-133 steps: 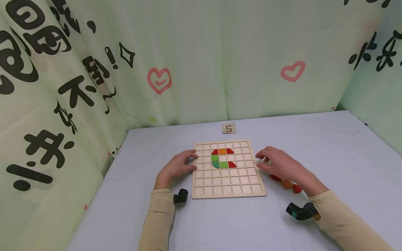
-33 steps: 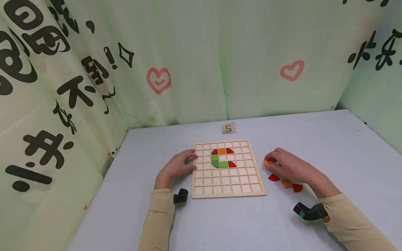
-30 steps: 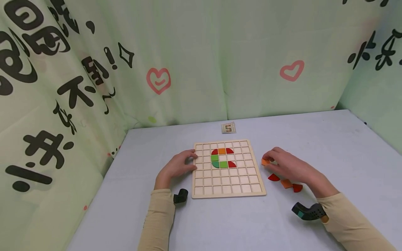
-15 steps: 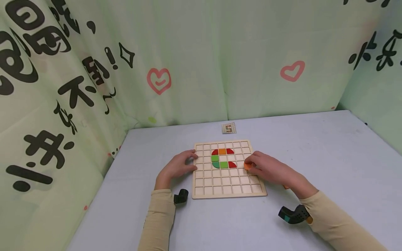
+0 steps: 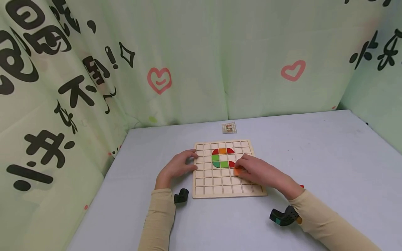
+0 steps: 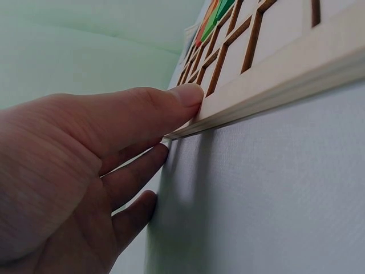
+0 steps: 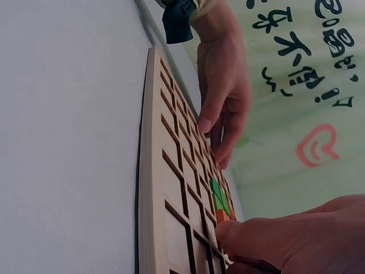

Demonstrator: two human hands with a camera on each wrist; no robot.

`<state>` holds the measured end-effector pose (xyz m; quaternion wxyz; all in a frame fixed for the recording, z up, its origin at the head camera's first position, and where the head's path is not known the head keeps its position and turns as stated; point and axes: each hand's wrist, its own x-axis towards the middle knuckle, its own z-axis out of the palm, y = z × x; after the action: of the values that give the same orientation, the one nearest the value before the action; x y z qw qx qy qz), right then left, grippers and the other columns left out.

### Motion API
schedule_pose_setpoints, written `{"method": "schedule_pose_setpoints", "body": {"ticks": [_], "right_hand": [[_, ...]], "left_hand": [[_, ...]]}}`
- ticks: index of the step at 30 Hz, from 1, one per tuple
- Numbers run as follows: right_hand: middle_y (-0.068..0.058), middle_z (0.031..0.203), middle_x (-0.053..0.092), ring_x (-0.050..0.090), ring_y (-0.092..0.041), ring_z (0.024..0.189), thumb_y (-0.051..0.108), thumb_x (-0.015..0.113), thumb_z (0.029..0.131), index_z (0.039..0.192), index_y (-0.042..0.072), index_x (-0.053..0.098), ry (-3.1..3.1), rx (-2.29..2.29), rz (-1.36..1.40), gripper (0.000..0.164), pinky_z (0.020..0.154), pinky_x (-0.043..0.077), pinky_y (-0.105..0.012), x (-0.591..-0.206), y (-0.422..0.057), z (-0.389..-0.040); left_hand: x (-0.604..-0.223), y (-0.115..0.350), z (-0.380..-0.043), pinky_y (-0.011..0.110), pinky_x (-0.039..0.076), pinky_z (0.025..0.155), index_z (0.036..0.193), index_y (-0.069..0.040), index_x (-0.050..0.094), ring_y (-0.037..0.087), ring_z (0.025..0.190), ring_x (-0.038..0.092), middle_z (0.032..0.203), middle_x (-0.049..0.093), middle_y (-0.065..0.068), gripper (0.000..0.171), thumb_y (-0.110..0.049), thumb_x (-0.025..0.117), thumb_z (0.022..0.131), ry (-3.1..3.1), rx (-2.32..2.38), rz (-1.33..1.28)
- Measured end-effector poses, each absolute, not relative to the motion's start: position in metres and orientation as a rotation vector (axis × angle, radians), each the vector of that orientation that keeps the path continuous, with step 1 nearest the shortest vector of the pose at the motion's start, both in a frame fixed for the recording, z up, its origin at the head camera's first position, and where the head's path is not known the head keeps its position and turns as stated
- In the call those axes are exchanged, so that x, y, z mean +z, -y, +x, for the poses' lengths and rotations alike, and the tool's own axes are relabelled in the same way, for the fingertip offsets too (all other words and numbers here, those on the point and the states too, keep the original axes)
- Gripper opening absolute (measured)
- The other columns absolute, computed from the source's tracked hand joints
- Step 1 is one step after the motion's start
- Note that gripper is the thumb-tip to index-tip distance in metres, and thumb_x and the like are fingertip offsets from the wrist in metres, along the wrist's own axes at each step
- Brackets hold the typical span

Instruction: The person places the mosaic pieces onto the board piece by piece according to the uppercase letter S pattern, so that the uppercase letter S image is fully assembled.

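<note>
A wooden grid board [image 5: 207, 191] lies on the table. Set into it is a curved figure of red quarter-circles, an orange square [image 5: 222, 151], green squares [image 5: 224, 164] and a teal quarter-circle [image 5: 216, 164]. My left hand [image 5: 177, 164] rests at the board's left edge, its thumb [image 6: 185, 96] on the wooden rim and its other fingers stretched along the side. Over the board's right half, my right hand [image 5: 259, 170] pinches an orange square tile [image 5: 237, 171] between thumb and fingertips, just below the figure's lower red quarter-circle [image 5: 231, 164]. The tile's far side is hidden by the fingers.
Beyond the board lies a small pattern card [image 5: 229, 127]. A bit of a loose red piece [image 5: 302, 186] shows past the right wrist, while that arm hides the other loose pieces. A printed green curtain [image 5: 194, 104] hangs behind the table.
My right hand has picked up an orange square tile from right of the board and carried it leftward over the grid. The left hand has stayed at the board's edge.
</note>
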<state>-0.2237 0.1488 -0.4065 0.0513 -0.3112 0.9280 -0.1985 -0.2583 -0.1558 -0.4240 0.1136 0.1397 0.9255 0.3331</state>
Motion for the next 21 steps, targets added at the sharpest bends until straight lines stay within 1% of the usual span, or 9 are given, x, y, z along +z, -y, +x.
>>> {"method": "schedule_pose_setpoints", "body": {"ticks": [7, 12, 17, 21], "right_hand": [[-0.002, 0.098, 0.064, 0.056, -0.012, 0.085, 0.012, 0.075, 0.089, 0.103, 0.008, 0.071, -2.894, -0.521, -1.001, 0.015, 0.073, 0.054, -0.029, -0.412, -0.143, -0.227], [-0.002, 0.098, 0.063, 0.055, -0.013, 0.083, 0.011, 0.074, 0.088, 0.103, 0.008, 0.071, -2.917, -0.531, -0.996, 0.016, 0.071, 0.052, -0.028, -0.412, -0.14, -0.228], [-0.005, 0.1, 0.065, 0.057, -0.015, 0.085, 0.013, 0.073, 0.09, 0.106, 0.004, 0.07, -2.905, -0.575, -0.941, 0.018, 0.076, 0.053, -0.033, -0.411, -0.138, -0.228], [-0.005, 0.098, 0.065, 0.058, -0.016, 0.086, 0.012, 0.073, 0.091, 0.102, 0.005, 0.07, -2.895, -0.606, -0.935, 0.014, 0.077, 0.054, -0.034, -0.412, -0.138, -0.229]], "left_hand": [[-0.424, 0.156, -0.259, 0.044, 0.032, 0.122, 0.127, -0.005, 0.064, 0.029, 0.148, 0.037, 0.156, 0.045, 0.011, 0.037, -0.012, 0.071, 0.092, -2.718, 0.965, 0.42], [-0.424, 0.156, -0.26, 0.044, 0.032, 0.122, 0.127, -0.005, 0.064, 0.029, 0.148, 0.037, 0.156, 0.045, 0.011, 0.037, -0.012, 0.072, 0.092, -2.718, 0.962, 0.424], [-0.425, 0.156, -0.26, 0.043, 0.032, 0.122, 0.127, -0.005, 0.064, 0.029, 0.148, 0.036, 0.156, 0.045, 0.011, 0.036, -0.012, 0.071, 0.092, -2.71, 0.973, 0.423], [-0.425, 0.157, -0.26, 0.043, 0.032, 0.122, 0.126, -0.005, 0.064, 0.029, 0.148, 0.036, 0.156, 0.045, 0.01, 0.036, -0.012, 0.072, 0.092, -2.713, 0.968, 0.427]]}}
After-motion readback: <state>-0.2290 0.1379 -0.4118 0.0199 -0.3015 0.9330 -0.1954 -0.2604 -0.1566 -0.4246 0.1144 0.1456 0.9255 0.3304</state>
